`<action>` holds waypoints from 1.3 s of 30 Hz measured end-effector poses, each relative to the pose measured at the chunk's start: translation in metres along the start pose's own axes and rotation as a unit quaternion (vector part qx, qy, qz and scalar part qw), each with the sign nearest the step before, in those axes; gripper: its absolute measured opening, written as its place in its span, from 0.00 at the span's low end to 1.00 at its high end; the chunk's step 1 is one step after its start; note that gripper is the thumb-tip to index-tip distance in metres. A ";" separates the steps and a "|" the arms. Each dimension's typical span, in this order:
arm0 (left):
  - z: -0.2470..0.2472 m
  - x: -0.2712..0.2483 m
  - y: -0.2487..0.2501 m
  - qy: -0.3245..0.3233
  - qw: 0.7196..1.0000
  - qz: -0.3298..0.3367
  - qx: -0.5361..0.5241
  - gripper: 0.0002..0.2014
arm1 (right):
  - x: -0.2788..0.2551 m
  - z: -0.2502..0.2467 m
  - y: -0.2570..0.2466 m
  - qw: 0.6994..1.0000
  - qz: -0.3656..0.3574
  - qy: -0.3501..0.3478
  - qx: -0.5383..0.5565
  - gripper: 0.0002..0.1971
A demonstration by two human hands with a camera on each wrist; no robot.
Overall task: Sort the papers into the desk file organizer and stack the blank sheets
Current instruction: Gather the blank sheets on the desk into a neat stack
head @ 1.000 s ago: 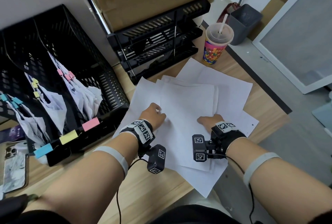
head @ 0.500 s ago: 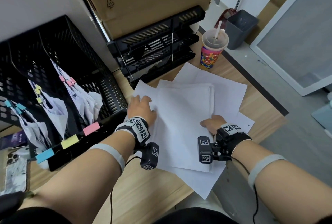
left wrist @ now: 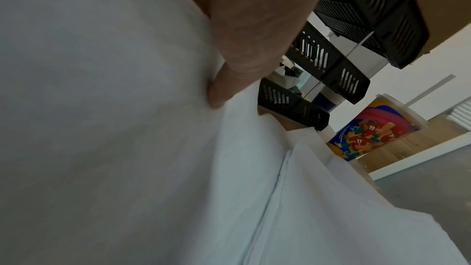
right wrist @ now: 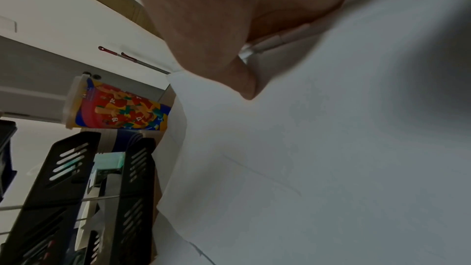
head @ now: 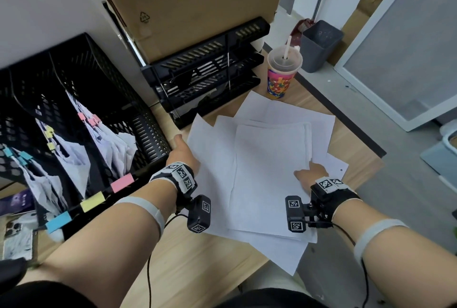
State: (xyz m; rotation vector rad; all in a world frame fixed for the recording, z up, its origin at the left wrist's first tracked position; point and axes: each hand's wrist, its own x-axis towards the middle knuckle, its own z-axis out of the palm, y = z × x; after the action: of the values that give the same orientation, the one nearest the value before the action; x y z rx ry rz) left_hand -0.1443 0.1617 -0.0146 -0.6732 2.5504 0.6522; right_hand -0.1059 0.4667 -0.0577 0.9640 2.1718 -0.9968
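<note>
Several blank white sheets [head: 269,171] lie fanned out on the wooden desk [head: 197,265], with a squarer stack on top. My left hand [head: 184,152] is at the left edge of the leftmost sheet; its thumb [left wrist: 229,80] lies on the paper and the fingers are hidden under it. My right hand [head: 310,174] holds the top stack's right edge, thumb [right wrist: 229,72] on top and the sheet edges showing in its grip. The black mesh file organizer [head: 138,134] stands at the left, with clipped papers behind pink, yellow and blue labels.
A black stack of letter trays [head: 205,77] stands behind the sheets, under a cardboard box [head: 193,3]. A colourful cup with a straw [head: 282,75] is at the back right near the desk edge. A phone [head: 17,238] lies at the far left. A grey bin [head: 321,45] is on the floor.
My left hand slid left off the top of the sheets to the left sheet's edge beside the organizer. The right hand stayed at the stack's right edge.
</note>
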 end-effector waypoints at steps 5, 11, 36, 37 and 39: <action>-0.035 -0.006 0.012 0.069 0.994 0.082 -0.024 0.16 | 0.003 0.000 0.003 1.000 0.001 0.006 0.001 0.32; -0.084 -0.007 0.025 0.165 0.943 0.165 -0.235 0.12 | -0.005 0.004 -0.006 1.000 -0.004 -0.005 -0.001 0.30; 0.075 0.033 0.024 -0.113 0.985 0.095 -0.083 0.23 | 0.011 -0.024 0.008 0.989 -0.054 0.070 0.116 0.13; 0.077 0.036 0.026 -0.113 0.987 0.098 -0.064 0.24 | 0.014 -0.029 0.009 0.988 -0.043 0.082 0.122 0.13; 0.080 0.038 0.029 -0.115 0.987 0.110 -0.036 0.24 | 0.021 -0.035 0.011 0.990 -0.015 0.088 0.107 0.15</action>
State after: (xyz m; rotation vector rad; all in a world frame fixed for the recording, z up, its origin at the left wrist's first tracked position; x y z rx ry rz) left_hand -0.1690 0.2136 -0.0882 -0.3179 2.4123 0.8470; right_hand -0.1160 0.5072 -0.0571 1.1605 2.2605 -1.2201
